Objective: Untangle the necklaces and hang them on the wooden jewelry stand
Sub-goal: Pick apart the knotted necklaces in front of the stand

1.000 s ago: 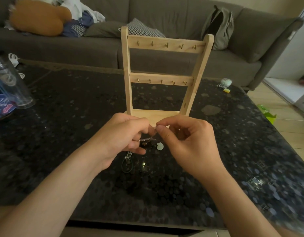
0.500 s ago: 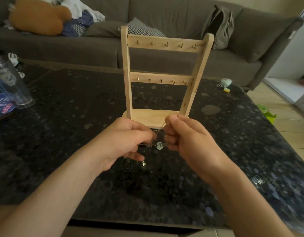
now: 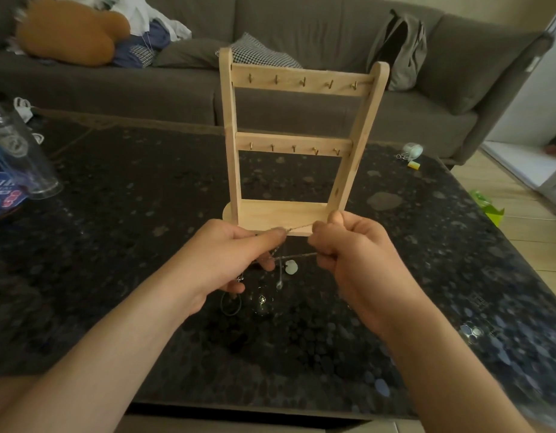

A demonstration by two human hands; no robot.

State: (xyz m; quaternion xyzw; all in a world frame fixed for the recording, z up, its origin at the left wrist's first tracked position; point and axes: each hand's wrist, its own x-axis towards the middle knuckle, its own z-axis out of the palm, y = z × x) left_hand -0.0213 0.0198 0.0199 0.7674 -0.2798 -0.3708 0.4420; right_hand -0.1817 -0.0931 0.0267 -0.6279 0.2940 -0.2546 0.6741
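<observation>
The hands had drawn apart from 1 second earlier, when they were pressed together over the knot. The left hand (image 3: 233,257) pinched the necklaces (image 3: 298,228) between thumb and curled fingers (image 3: 275,234); the right hand (image 3: 355,254) gripped the other side in a closed fist. 2 thin strands ran taut between them, just in front of the base of the wooden jewelry stand (image 3: 231,135). A pale round pendant (image 3: 291,266) and loose loops hung below, above the tabletop (image 3: 145,214). The spread suggested the tangle was loosening, yet the dangling pieces looked joined. The hooks (image 3: 304,82) carried nothing, so hanging had not begun.
</observation>
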